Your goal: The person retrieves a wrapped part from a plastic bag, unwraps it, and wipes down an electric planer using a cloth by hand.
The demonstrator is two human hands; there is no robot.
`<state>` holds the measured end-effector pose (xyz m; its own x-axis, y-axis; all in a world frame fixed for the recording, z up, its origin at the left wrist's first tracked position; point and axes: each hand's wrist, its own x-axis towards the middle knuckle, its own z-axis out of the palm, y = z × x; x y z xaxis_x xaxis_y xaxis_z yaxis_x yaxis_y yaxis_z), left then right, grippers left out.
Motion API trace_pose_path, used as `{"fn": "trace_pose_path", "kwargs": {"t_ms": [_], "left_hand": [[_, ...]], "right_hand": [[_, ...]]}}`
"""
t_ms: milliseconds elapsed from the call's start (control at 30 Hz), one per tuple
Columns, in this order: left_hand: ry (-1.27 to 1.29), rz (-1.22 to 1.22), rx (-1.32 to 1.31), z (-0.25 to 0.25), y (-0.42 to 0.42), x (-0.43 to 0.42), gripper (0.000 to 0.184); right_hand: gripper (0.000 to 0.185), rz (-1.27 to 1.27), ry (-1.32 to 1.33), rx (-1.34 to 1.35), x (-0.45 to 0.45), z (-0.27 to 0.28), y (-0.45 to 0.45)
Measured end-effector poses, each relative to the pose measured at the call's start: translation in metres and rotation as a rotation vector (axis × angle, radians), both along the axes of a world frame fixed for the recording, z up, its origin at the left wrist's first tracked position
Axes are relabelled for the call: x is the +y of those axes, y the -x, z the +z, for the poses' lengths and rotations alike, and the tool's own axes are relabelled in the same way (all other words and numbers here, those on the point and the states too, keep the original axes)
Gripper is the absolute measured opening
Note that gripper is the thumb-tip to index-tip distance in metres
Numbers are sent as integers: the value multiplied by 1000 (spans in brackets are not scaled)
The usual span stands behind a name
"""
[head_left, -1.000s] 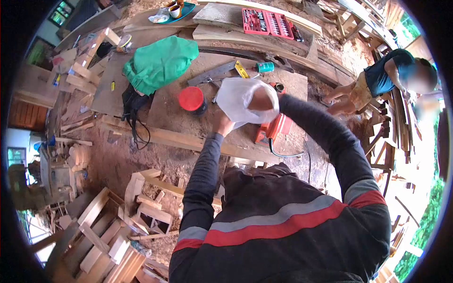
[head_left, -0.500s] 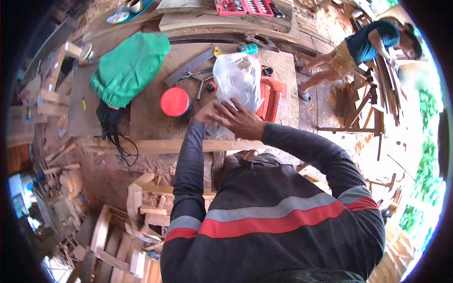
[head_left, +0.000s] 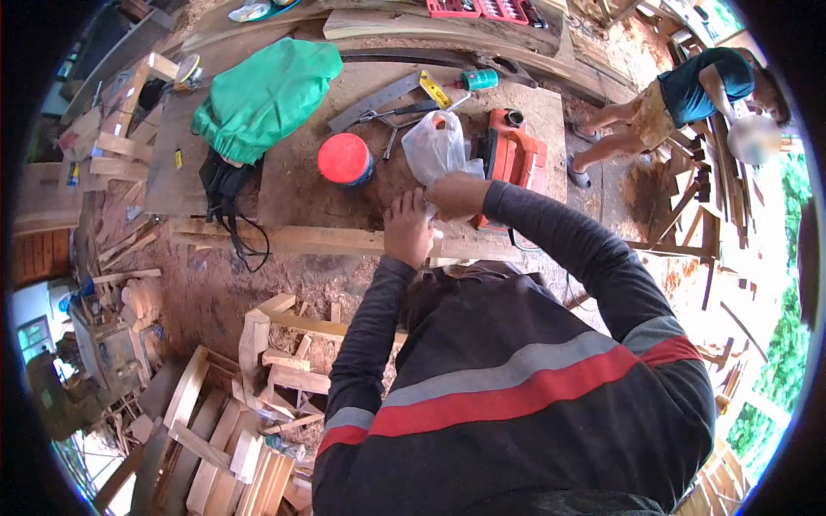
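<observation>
At the centre of the frame, my left hand (head_left: 407,228) and right hand (head_left: 459,196) meet over the near edge of the worktop (head_left: 288,187), both curled about a whitish scrap (head_left: 432,211) (which one grips it, I can't tell). That handling looks unfinished; the plastic bag (head_left: 433,150) already sits just beyond my right hand, contents unclear. Left of it, the red-lidded tub (head_left: 346,161) hides its inside; the red case (head_left: 453,13), top edge, lies open, small tools inside.

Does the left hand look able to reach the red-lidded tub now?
Probably yes: the left hand is near the red-lidded tub with nothing visible between them, though it seems occupied at the plastic bag.
</observation>
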<state>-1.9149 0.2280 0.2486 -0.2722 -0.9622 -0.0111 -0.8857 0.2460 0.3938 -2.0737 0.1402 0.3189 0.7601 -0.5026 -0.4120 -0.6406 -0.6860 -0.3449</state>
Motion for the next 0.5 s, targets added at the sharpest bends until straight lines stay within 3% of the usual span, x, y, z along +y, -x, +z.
{"fn": "trace_pose_path", "kwargs": {"t_ms": [67, 133, 167, 233, 267, 300, 367, 433, 500], "left_hand": [[-25, -71, 8, 9, -8, -7, 78], [-470, -85, 420, 29, -20, -15, 42], [-462, -96, 405, 41, -24, -18, 42], [-608, -296, 730, 70, -29, -16, 37], [-718, -344, 870, 90, -32, -15, 36], [-720, -364, 854, 104, -33, -12, 36], [-848, -257, 1061, 128, -33, -8, 37], [-868, -277, 1041, 151, -28, -8, 38], [-745, -167, 1276, 167, -21, -14, 35]], "right_hand": [[38, 29, -61, 15, -6, 15, -3], [54, 148, -101, -36, -21, 24, -4], [54, 137, -89, -47, -26, 40, -4], [62, 159, -304, -189, -37, 70, 3], [59, 199, -221, -533, -42, 71, 4], [56, 70, -352, -581, -41, 73, 13], [51, -240, -657, -662, -31, 103, 21], [50, -515, -705, -670, -30, 102, 29], [55, -624, -627, -951, -14, 95, 28]]}}
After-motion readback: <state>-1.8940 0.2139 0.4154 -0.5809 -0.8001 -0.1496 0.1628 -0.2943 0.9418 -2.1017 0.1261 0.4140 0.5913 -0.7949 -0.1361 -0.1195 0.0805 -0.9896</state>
